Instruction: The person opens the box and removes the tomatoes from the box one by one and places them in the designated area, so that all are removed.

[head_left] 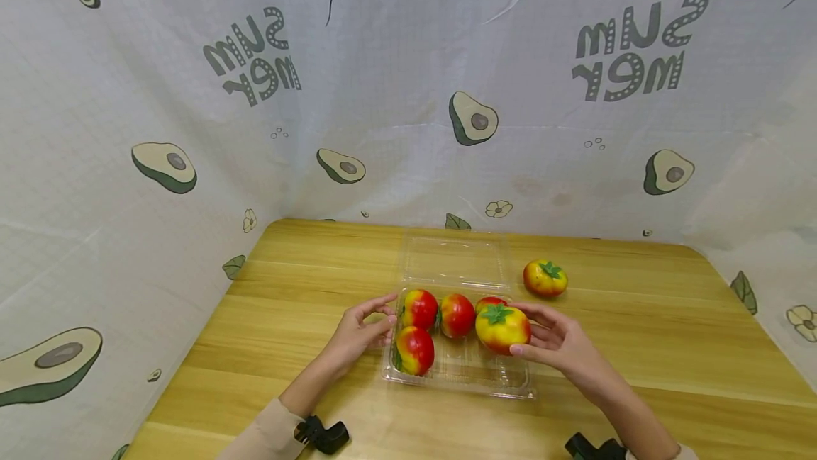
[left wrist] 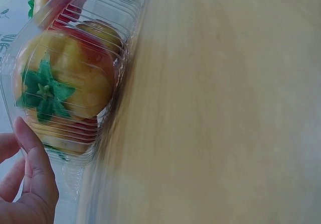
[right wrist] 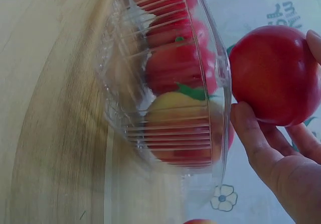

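Note:
A clear plastic box (head_left: 462, 387) stands on the table with several red-and-yellow persimmons in it, two of them, a rear one (head_left: 419, 309) and a front one (head_left: 415, 351), along its left side. My left hand (head_left: 354, 332) holds the box's left rim, its thumb (left wrist: 31, 138) against the wall in the left wrist view. Over the right half of the box, my right hand (head_left: 562, 343) grips a persimmon (head_left: 503, 331) between thumb and fingers, with its green leafy top showing. In the right wrist view this held persimmon (right wrist: 278, 76) is beside the rim. It partly hides another persimmon (head_left: 490, 302) behind it.
The box's clear lid (head_left: 456, 259) lies folded back behind it. One loose persimmon (head_left: 545, 278) sits on the wooden table (head_left: 638, 346) to the right of the lid. A white curtain (head_left: 408, 91) printed with avocados hangs along the table's back and sides.

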Motion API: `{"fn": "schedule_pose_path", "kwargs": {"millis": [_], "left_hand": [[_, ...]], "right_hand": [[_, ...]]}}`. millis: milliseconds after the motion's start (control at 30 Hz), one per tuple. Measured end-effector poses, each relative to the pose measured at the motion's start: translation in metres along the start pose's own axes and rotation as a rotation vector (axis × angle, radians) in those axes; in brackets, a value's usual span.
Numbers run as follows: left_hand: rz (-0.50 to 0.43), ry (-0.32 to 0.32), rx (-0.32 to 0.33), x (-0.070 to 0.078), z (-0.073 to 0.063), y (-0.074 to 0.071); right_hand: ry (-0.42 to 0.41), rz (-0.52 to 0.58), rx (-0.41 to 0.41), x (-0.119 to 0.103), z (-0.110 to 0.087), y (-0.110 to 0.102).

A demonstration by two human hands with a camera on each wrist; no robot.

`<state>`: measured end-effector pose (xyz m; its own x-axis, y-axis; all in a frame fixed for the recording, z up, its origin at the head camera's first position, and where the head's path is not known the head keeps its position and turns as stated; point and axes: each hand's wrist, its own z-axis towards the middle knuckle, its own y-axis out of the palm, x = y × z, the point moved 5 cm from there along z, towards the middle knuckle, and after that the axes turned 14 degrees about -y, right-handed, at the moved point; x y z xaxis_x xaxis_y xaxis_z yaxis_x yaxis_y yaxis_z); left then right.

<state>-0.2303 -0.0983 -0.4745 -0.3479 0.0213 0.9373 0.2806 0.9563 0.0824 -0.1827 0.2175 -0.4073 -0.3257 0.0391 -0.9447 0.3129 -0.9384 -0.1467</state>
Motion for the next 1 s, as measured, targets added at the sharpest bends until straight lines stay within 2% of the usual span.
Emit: {"fn": "schedule_pose_path", "kwargs": {"millis": [433,867,1000], "left_hand": [[0.004,-0.001,0.003,0.0,-0.001,-0.001],[-0.005,-0.003,-0.004,0.0,0.0,0.0],[-0.006,-0.002,-0.003,0.0,0.0,-0.001]], "right_hand": [[0.019,-0.033,0.038,0.005,-0.005,-0.013],[-0.038,0.05,0.057,0.009,-0.006,-0.023],[-0.041,0.039,0.066,0.009,-0.007,-0.027]]}}
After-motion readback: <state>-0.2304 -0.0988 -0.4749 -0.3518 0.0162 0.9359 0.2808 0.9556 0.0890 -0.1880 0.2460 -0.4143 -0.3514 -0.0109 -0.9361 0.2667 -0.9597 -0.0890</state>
